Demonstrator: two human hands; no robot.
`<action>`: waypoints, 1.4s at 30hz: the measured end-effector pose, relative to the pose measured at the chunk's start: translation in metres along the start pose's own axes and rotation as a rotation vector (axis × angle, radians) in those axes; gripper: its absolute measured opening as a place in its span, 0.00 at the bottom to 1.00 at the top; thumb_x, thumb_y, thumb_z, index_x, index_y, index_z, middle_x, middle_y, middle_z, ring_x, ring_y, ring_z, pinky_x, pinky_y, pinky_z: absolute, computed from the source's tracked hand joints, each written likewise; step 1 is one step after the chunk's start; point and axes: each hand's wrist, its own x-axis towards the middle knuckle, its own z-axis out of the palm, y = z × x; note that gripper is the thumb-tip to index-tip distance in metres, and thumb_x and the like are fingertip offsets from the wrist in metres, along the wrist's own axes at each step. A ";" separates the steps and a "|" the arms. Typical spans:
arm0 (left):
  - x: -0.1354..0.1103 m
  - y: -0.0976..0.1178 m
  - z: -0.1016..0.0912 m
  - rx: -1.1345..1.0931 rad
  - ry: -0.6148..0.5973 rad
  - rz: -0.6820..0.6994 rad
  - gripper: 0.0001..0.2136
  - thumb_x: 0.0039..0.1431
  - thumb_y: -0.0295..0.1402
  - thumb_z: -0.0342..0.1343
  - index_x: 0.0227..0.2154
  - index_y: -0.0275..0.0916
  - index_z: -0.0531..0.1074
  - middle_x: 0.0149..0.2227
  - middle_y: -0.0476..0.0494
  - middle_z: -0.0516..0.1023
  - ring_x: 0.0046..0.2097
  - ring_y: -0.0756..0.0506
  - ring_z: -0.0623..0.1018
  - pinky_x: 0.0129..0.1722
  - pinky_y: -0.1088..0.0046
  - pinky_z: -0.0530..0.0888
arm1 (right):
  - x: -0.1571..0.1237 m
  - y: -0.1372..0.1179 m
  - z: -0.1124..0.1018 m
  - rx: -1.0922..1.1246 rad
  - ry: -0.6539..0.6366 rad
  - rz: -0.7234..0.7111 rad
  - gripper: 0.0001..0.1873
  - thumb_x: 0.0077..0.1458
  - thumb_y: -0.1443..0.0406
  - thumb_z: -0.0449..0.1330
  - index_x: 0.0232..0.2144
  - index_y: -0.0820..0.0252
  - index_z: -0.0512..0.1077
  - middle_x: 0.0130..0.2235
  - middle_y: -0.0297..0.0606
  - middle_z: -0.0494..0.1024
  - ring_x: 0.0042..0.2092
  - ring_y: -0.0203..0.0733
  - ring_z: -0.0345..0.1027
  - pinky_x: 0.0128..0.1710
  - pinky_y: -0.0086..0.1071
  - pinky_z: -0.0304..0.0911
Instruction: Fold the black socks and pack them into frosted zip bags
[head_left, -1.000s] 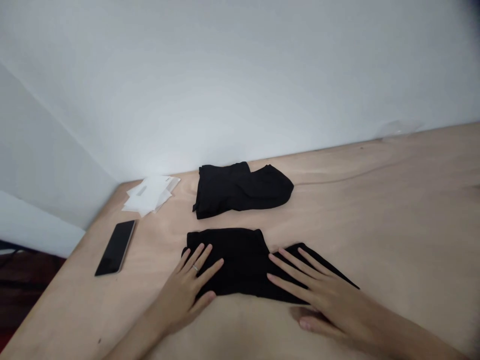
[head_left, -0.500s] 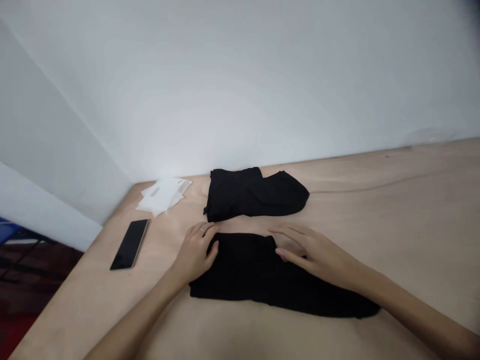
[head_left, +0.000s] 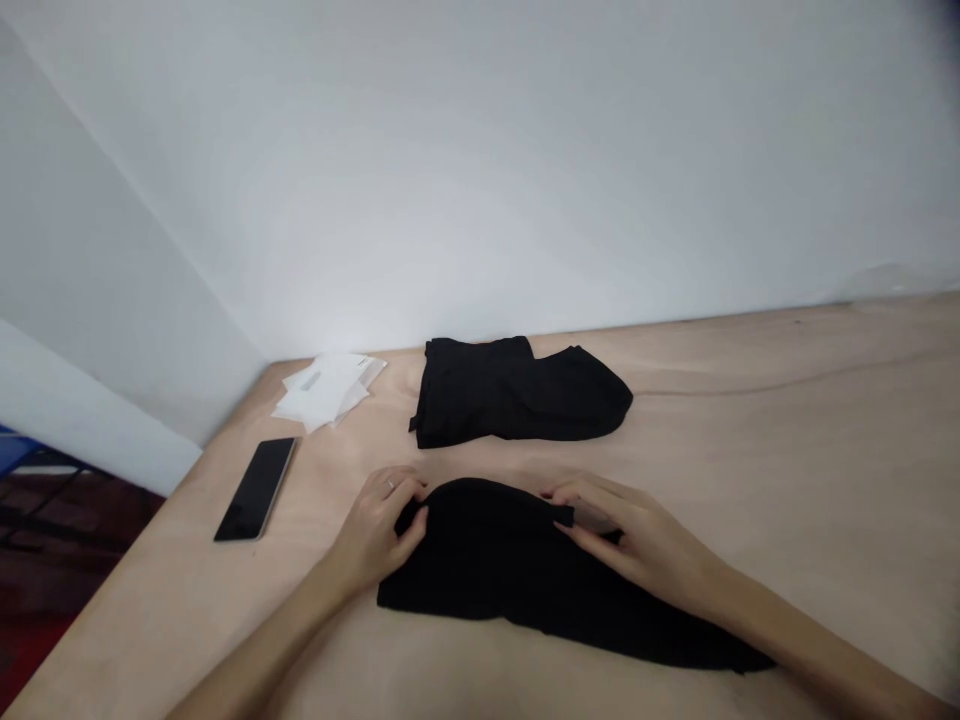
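From the head camera, we look down at the near cloth point(head_left: 480, 560), which is plain black and lies on the table point(head_left: 840, 480) right in front of us. Its left end is broad and straight-cut; towards the right it narrows and slants down to a tip under our right forearm. Its far edge bows up in a soft arch between our hands. We pinch the far left corner between the thumb and fingers of our left hand point(head_left: 379, 520), and the far edge further right between the thumb and fingers of our right hand point(head_left: 630, 525).

The table is pale, wood-coloured and faintly grained, and it runs back to a whitish wall point(head_left: 540, 180). Another wall section meets it in a corner at the left. Past the table's left edge we see a bit of something blue point(head_left: 15, 450) above a dark reddish area, too blurred to name.

We count two black cloths: the one we hold and the far cloth point(head_left: 517, 395), which lies folded near the wall, apart from ours. There is one phone point(head_left: 256, 490), dark-screened, one ring point(head_left: 391, 485) on our left hand, and one pile of white sheets point(head_left: 322, 390); they overlap, so we cannot tell their number.
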 end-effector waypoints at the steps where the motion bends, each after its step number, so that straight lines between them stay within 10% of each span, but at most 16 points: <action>1: -0.005 0.004 -0.005 -0.023 -0.001 0.010 0.06 0.64 0.24 0.50 0.38 0.41 0.69 0.43 0.39 0.80 0.50 0.40 0.79 0.49 0.60 0.76 | -0.005 -0.002 0.000 -0.017 0.026 -0.058 0.10 0.64 0.67 0.54 0.43 0.54 0.74 0.49 0.42 0.81 0.47 0.46 0.78 0.44 0.39 0.76; 12: -0.052 0.026 -0.039 0.181 -0.225 0.275 0.08 0.64 0.28 0.57 0.45 0.39 0.77 0.45 0.35 0.83 0.51 0.34 0.81 0.51 0.53 0.77 | -0.046 -0.020 -0.007 -0.349 -0.085 -0.474 0.27 0.60 0.62 0.64 0.62 0.57 0.71 0.60 0.46 0.76 0.61 0.55 0.71 0.57 0.46 0.72; 20: -0.028 0.055 -0.007 0.205 -0.349 0.277 0.32 0.66 0.38 0.59 0.70 0.37 0.57 0.70 0.27 0.60 0.69 0.25 0.62 0.61 0.39 0.68 | -0.042 -0.033 0.023 -0.340 -0.270 -0.329 0.45 0.64 0.53 0.61 0.74 0.51 0.43 0.72 0.48 0.50 0.72 0.63 0.45 0.64 0.63 0.57; 28: -0.042 0.041 0.004 0.172 -0.489 0.193 0.36 0.68 0.34 0.56 0.74 0.46 0.44 0.74 0.38 0.48 0.73 0.32 0.53 0.65 0.42 0.63 | -0.052 -0.022 0.022 -0.244 -0.403 -0.224 0.40 0.68 0.53 0.57 0.73 0.44 0.42 0.73 0.43 0.48 0.73 0.59 0.41 0.68 0.63 0.48; 37: -0.063 0.027 -0.010 0.331 -0.370 0.190 0.29 0.72 0.31 0.48 0.73 0.43 0.48 0.74 0.36 0.50 0.73 0.33 0.55 0.65 0.43 0.65 | -0.088 -0.003 0.007 -0.556 -0.103 -0.256 0.38 0.65 0.55 0.59 0.72 0.48 0.53 0.71 0.42 0.60 0.67 0.58 0.60 0.58 0.51 0.69; 42: -0.066 0.029 -0.008 0.332 -0.297 0.195 0.27 0.72 0.29 0.47 0.71 0.40 0.54 0.73 0.35 0.54 0.72 0.33 0.57 0.62 0.48 0.70 | -0.101 0.011 0.000 -0.554 0.237 0.089 0.28 0.66 0.55 0.55 0.65 0.58 0.65 0.59 0.49 0.76 0.56 0.55 0.74 0.49 0.47 0.76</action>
